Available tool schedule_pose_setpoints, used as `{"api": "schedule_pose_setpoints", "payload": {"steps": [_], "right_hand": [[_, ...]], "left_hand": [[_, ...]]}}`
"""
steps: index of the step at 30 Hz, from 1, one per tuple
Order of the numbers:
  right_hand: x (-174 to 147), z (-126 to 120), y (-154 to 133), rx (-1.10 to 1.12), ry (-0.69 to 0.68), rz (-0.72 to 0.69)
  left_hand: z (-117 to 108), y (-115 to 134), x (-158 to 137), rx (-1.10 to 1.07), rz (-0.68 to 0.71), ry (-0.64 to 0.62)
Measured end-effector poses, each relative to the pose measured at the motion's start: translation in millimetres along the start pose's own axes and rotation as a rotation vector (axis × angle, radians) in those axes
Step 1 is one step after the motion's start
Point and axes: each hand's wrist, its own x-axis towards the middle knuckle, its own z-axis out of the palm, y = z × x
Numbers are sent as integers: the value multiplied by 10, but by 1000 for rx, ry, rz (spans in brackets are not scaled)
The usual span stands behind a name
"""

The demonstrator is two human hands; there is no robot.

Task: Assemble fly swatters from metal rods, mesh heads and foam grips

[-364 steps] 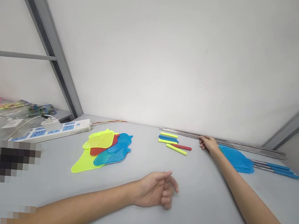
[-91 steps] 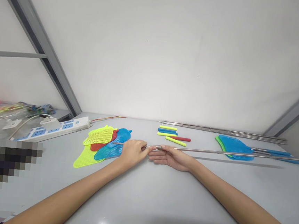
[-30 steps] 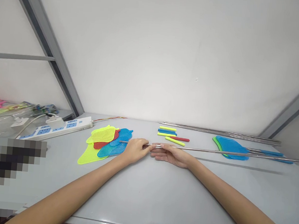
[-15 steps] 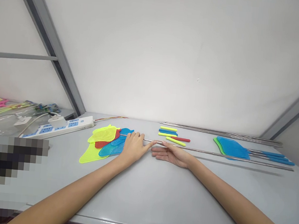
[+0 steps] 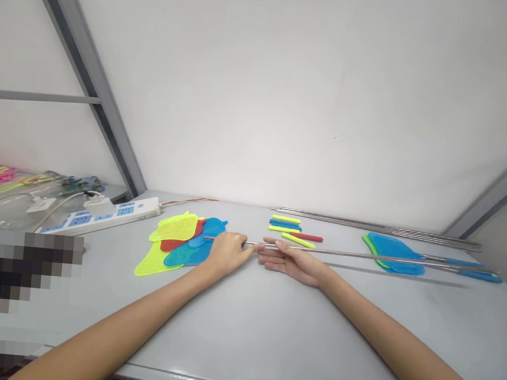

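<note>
Left hand [image 5: 229, 253] curled on a thin metal rod [image 5: 349, 254] near one end, right hand [image 5: 294, 263] loosely pinching it, probably to balance the long bit toward the counter [image 5: 231, 342]'s right edge. Other rods [image 5: 409, 232] line the back edge, presumably out of the way.

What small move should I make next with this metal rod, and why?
I'd probably close your right hand more fully around the metal rod: several of its fingers are outstretched, while your left hand holds the rod near one end and its long right side, in this view, crosses the swatter pile.
</note>
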Motion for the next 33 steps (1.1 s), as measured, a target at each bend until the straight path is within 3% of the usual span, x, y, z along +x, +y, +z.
{"api": "schedule_pose_setpoints", "payload": {"steps": [33], "right_hand": [[-25, 59, -12, -49, 45, -32]], "left_hand": [[52, 63, -80, 9, 70, -58]]}}
